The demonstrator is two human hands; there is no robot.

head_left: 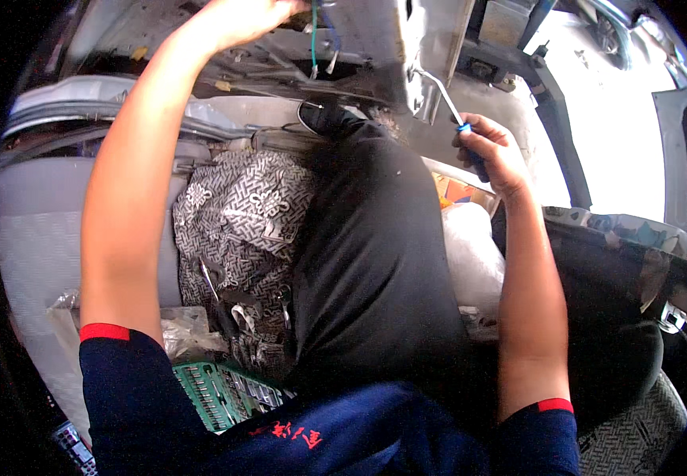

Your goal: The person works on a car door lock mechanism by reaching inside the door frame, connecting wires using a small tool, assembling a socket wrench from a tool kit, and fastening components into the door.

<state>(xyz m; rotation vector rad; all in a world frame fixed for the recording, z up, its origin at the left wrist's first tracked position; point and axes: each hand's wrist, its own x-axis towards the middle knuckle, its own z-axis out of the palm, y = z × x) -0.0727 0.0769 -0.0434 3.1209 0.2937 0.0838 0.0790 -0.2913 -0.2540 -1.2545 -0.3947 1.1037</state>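
My right hand (492, 151) is closed around the blue and black handle of a metal wrench (441, 94). Its shaft runs up and left to the underside of a grey metal panel (375, 40). My left hand (236, 20) reaches up to the top edge of the view, under the same panel, beside hanging green and blue wires (314, 47). Whether it grips anything is hidden by the frame edge. My leg in black trousers (371, 254) stretches forward between both arms.
A green socket set case (220, 393) lies open by my left side. A patterned grey cloth (236, 214) holds loose tools. A grey car seat (34, 230) is at left, a white plastic bag (470, 246) at right, and a door opening beyond.
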